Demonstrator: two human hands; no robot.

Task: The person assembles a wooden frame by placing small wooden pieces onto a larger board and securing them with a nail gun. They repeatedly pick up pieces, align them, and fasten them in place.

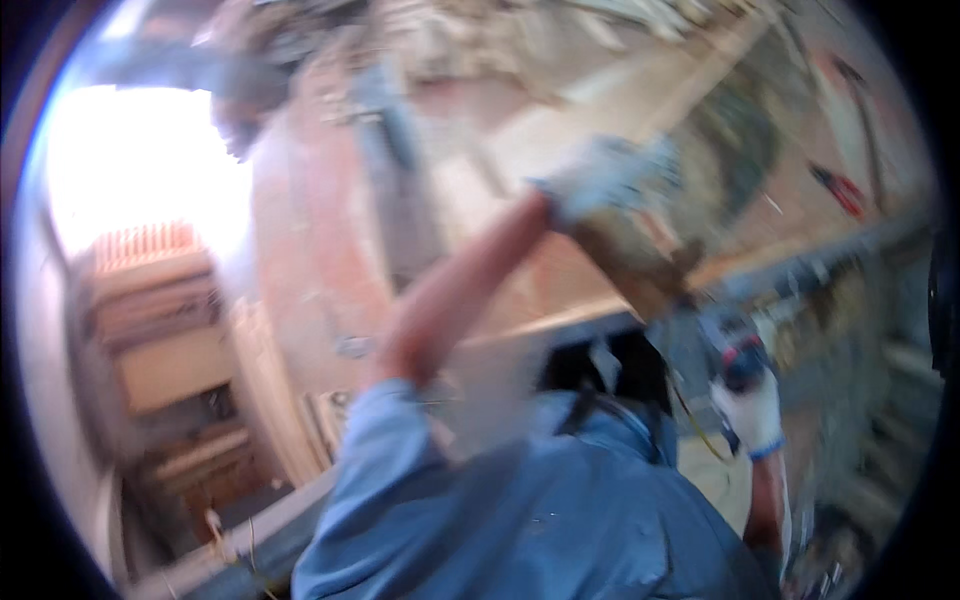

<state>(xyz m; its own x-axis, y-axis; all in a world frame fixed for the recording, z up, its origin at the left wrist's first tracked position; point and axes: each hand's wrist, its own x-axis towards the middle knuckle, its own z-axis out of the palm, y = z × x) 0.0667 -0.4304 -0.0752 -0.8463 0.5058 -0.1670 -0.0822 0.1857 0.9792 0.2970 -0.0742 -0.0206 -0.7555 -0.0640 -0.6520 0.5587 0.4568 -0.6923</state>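
Note:
My left hand, in a whitish-blue work glove, reaches across the bench. It is over or against a brown, rough-edged piece; motion blur hides its fingers and whether it grips the piece. Lower right, beside the bench's near edge, my right hand wears a white glove with a blue cuff. Its fingers are closed round a dark and grey hand-held tool with a red band, which looks like a power tool. Which kind I cannot make out.
Red-handled pliers lie on the bench at the right. Pale wood scraps heap at the far side, and a long grey bar lies left of centre. Stacked wood stands at left; a yellow cord hangs by my body.

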